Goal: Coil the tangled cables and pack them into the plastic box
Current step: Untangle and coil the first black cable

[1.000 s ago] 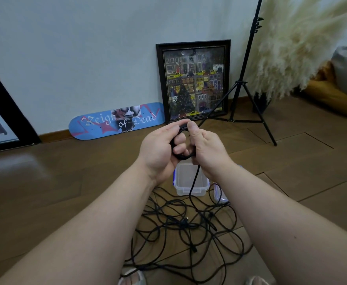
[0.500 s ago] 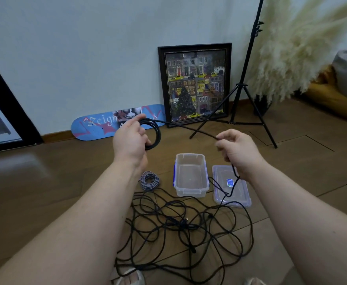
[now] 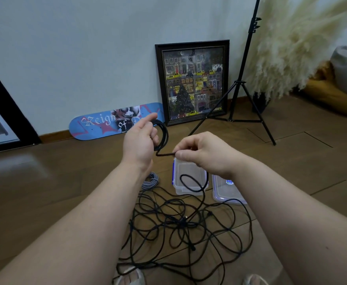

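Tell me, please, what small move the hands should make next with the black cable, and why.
Probably the right hand should carry its pinched stretch of black cable to the left hand as one more loop: the coil there is small, and most of the cable lies tangled on the floor.

Black cables (image 3: 181,223), grey coil (image 3: 150,180), clear box (image 3: 189,179), blue skateboard deck (image 3: 98,126).

blue skateboard deck (image 3: 98,128) lettered "Reign of D…", the rest hidden behind a hand
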The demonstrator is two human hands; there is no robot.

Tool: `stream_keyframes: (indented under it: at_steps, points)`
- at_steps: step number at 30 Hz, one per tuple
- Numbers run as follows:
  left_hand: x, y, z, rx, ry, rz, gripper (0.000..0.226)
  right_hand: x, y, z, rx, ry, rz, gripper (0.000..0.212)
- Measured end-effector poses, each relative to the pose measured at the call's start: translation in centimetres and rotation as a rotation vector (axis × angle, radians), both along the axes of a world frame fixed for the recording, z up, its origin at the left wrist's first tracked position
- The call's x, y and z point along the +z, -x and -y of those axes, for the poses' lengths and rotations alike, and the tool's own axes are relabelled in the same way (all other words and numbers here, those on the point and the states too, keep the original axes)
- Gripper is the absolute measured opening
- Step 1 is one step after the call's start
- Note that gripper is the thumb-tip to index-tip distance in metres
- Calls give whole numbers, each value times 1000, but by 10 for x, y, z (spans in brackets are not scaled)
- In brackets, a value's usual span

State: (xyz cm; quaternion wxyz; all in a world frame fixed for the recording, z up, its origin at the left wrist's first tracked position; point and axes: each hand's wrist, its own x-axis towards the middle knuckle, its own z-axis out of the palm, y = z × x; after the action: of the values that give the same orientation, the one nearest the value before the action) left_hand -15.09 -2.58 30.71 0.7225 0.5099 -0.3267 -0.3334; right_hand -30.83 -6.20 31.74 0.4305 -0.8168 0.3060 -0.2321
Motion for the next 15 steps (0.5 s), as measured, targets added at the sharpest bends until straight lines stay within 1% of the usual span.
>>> stream_keyframes:
  at_steps: [2, 4, 7, 10, 13, 15]
  points:
    - [-1, 5, -2, -26, -13, 43, 31, 0, 1, 0, -10, -165, 126, 13]
    - [-2, 12, -2, -77, -9, 45, 31, -1, -1, 0, -35, -289, 242, 14]
    - [-2, 26, -2, -167, -8, -5, 32, -4, -7, 1, -108, -379, 368, 17]
    - [0, 33, -4, -210, -22, -14, 31, -7, -10, 6, -242, -344, 449, 13]
    - [-2, 34, -6, -246, -51, 101, 30, -10, -9, 10, -363, -259, 468, 16]
    - [-2, 35, -7, -282, -44, 135, 29, -11, -8, 12, -383, -250, 478, 17]
